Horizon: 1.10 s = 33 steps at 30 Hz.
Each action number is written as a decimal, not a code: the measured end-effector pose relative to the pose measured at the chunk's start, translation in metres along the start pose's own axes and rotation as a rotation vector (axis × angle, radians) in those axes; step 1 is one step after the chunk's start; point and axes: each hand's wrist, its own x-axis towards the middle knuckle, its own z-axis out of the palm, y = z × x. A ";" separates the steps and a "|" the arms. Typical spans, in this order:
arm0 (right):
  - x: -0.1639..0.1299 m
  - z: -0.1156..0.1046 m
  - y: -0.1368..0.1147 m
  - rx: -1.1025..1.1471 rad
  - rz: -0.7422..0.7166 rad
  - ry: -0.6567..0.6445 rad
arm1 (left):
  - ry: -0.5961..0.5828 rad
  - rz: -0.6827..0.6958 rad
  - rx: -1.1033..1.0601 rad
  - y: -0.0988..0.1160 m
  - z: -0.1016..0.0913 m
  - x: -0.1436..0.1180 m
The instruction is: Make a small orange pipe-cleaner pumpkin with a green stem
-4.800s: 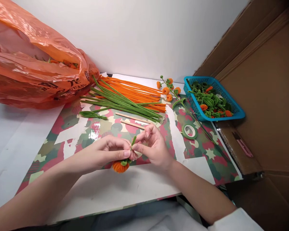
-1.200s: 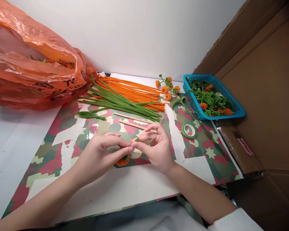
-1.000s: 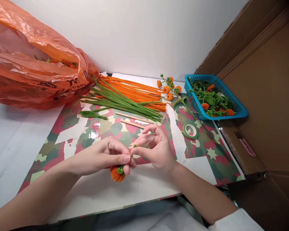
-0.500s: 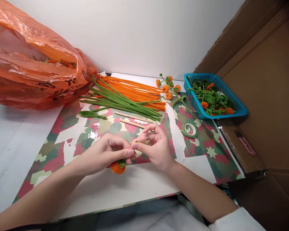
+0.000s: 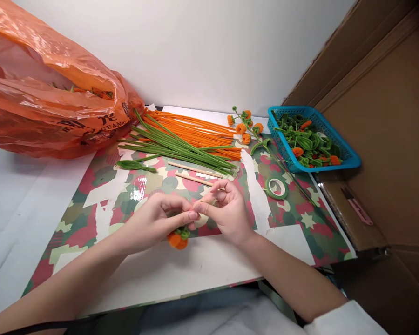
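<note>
An orange pipe-cleaner flower [image 5: 178,240] with a green base hangs below my left hand [image 5: 162,216], whose thumb and fingers are closed on its stem. My right hand [image 5: 226,211] meets the left at the fingertips, thumb and index finger pinched together around the same spot. The stem itself is mostly hidden by the fingers. Behind my hands lie two thin wooden sticks [image 5: 195,170], a bundle of green pipe cleaners [image 5: 181,146] and many orange pipe cleaners [image 5: 199,126]. A folded green leaf [image 5: 134,165] rests to the left of the sticks.
A roll of green tape [image 5: 276,188] lies right of my hands. Beyond it is a finished flower stem [image 5: 256,132] with orange blooms. A blue basket [image 5: 289,160] holds green and orange pieces. An orange plastic bag [image 5: 66,107] stands left; a pink-handled cutter [image 5: 359,210] lies right.
The orange flower has turned and shifted slightly right under my left hand. Both hands stay pinched together in nearly the same place.
</note>
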 end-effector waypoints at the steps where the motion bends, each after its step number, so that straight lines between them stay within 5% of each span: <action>1: 0.000 0.000 0.000 0.027 0.023 -0.040 | -0.093 -0.035 -0.093 -0.001 -0.003 0.001; 3: 0.001 -0.002 0.001 0.076 0.053 -0.118 | -0.233 -0.077 -0.202 -0.002 -0.007 0.002; 5: 0.001 -0.002 0.001 0.095 0.043 -0.137 | -0.247 -0.090 -0.184 -0.002 -0.006 0.003; 10: 0.001 0.000 -0.001 0.006 -0.083 0.024 | 0.213 0.096 0.152 0.004 0.008 0.002; 12: 0.001 0.000 -0.001 -0.020 -0.090 0.050 | 0.264 0.137 0.207 0.004 0.010 0.001; 19: -0.001 -0.002 -0.002 0.056 0.028 -0.106 | -0.240 -0.063 -0.152 -0.004 -0.006 0.001; 27: -0.001 0.000 -0.002 -0.016 -0.044 0.005 | 0.115 0.016 0.028 0.004 0.009 -0.001; 33: -0.002 -0.001 -0.001 0.040 0.029 -0.109 | -0.167 -0.095 -0.305 -0.003 -0.003 0.000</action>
